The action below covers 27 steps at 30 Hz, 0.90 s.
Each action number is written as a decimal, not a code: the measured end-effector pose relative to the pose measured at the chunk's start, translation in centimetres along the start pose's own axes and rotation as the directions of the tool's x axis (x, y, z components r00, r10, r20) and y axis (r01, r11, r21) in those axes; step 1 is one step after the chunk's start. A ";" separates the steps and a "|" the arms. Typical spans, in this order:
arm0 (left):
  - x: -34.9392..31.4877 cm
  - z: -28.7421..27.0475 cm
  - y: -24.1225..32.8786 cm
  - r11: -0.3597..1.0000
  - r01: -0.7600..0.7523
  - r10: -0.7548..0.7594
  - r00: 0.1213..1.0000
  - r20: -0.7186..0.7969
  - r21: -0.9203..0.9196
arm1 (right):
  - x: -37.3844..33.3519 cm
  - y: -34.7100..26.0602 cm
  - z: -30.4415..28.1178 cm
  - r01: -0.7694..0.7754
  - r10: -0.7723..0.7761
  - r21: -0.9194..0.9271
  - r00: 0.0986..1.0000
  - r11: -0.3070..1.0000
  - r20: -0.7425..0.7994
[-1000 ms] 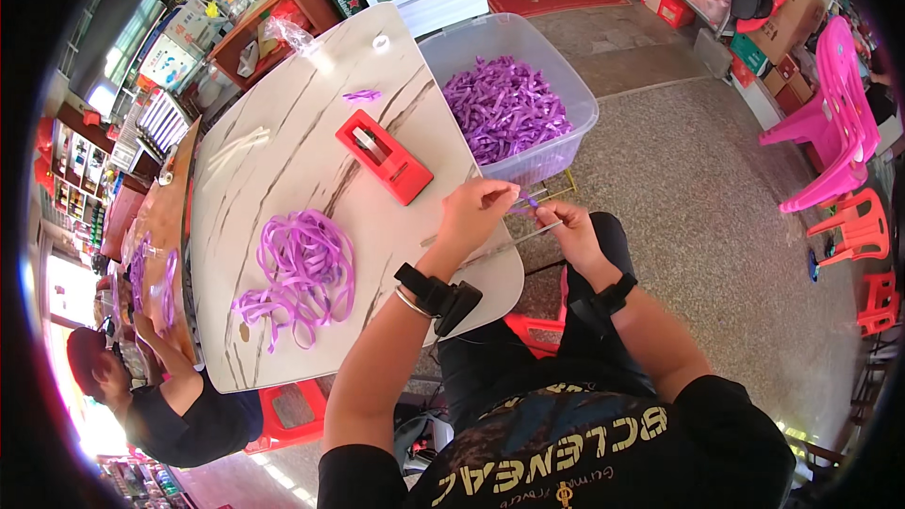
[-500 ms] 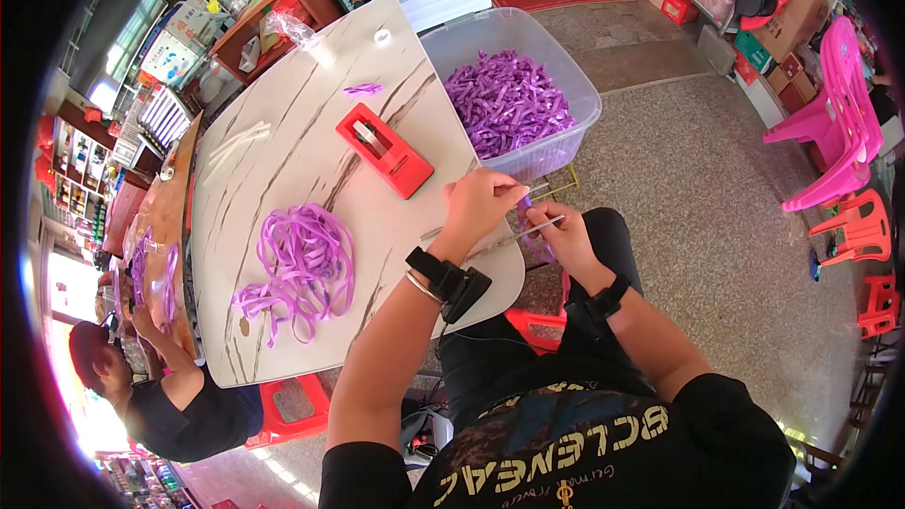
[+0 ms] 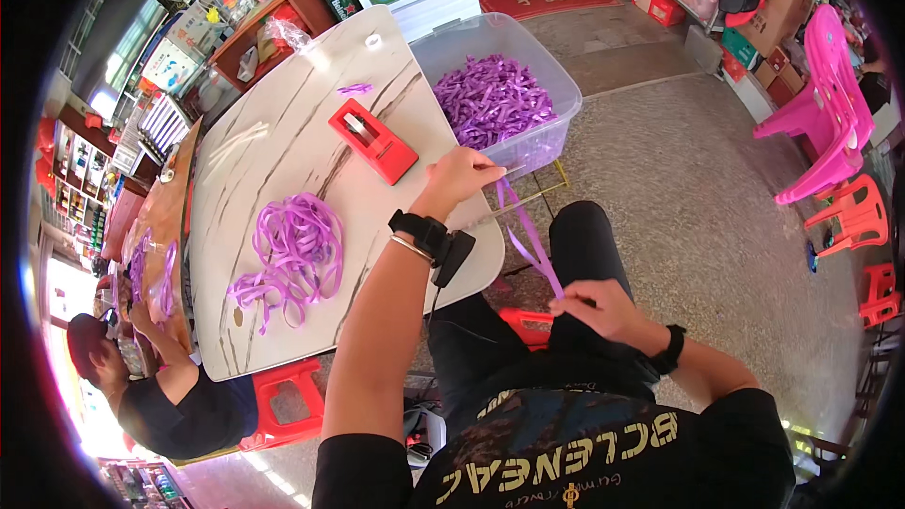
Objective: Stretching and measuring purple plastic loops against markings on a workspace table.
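A purple ribbon [image 3: 535, 247] stretches off the table's right edge between my hands, folded into strands. My left hand [image 3: 462, 177] pinches its upper end above the table corner. Lower down, over my leg, my right hand [image 3: 603, 309] has closed on the other end. A thin rod [image 3: 542, 196] juts out past the table edge and crosses the ribbon; whether the ribbon loops round it I cannot tell. Left of my forearm, a tangled heap of purple ribbon [image 3: 292, 250] lies on the marble-patterned table [image 3: 283, 165].
A clear plastic bin [image 3: 566, 99] of purple ribbon pieces stands beyond my left hand. On the table are a red tape dispenser [image 3: 374, 143], pale sticks [image 3: 238, 143] and a small ribbon bundle [image 3: 355, 89]. Another person [image 3: 179, 396] sits at left; pink chairs [image 3: 825, 108] stand at right.
My right hand has moved down and to the right, away from the left hand, drawing the ribbon out long. The view has shifted slightly.
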<state>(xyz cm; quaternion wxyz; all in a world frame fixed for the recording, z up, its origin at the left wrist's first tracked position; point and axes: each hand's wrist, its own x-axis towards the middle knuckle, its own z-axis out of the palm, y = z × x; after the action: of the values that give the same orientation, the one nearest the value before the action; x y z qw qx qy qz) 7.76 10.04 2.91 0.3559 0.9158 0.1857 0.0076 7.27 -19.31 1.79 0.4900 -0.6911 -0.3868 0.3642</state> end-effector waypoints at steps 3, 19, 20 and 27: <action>0.1 -0.2 0.3 1.000 0.021 -0.022 1.000 0.011 0.022 | -2.9 -0.3 0.5 0.072 -0.073 -0.091 0.997 0.993 -0.012; 1.0 0.4 -0.7 0.996 0.062 -0.060 0.998 0.028 -0.070 | -8.9 0.8 1.5 0.299 -0.298 -0.250 0.954 0.921 0.043; 1.0 0.5 -0.8 0.996 0.063 -0.061 0.998 0.027 -0.069 | -9.0 0.7 1.4 0.261 -0.252 -0.266 0.965 0.928 0.069; 0.9 0.5 -0.6 0.996 0.034 -0.032 0.999 0.024 -0.088 | -9.4 0.9 1.4 0.219 -0.209 -0.294 0.976 0.930 0.064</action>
<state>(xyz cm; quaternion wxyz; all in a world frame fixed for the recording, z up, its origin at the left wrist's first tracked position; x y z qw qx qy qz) 8.46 10.45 2.04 0.3982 0.8961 0.1961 -0.0003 2.11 -27.36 1.73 0.4103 -0.7052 -0.5181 0.2567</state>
